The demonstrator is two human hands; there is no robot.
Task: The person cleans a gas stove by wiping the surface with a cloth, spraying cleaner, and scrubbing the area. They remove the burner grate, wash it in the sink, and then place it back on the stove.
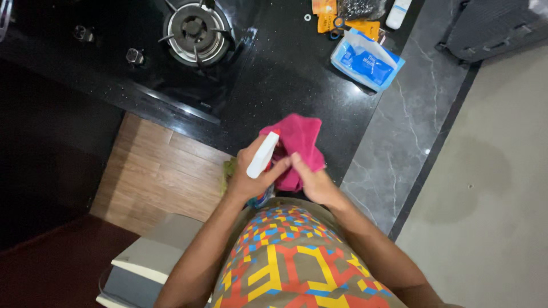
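Observation:
My left hand (251, 174) grips a spray bottle (262, 155) with a white trigger head and a red nozzle tip, pointing up toward a pink cloth (299, 142). My right hand (314, 182) holds the pink cloth bunched just beside the nozzle. Both hands meet in front of my body, above the edge of the black speckled countertop (285, 74). The bottle's lower body is mostly hidden behind my left hand.
A gas stove burner (196, 31) with two knobs sits at the back left of the counter. A blue-and-white pouch (365, 60), orange packets (325, 11) and a white bottle (398, 12) lie at the back right. A grey marble ledge (399, 131) runs right; wood-look cabinet (160, 171) left.

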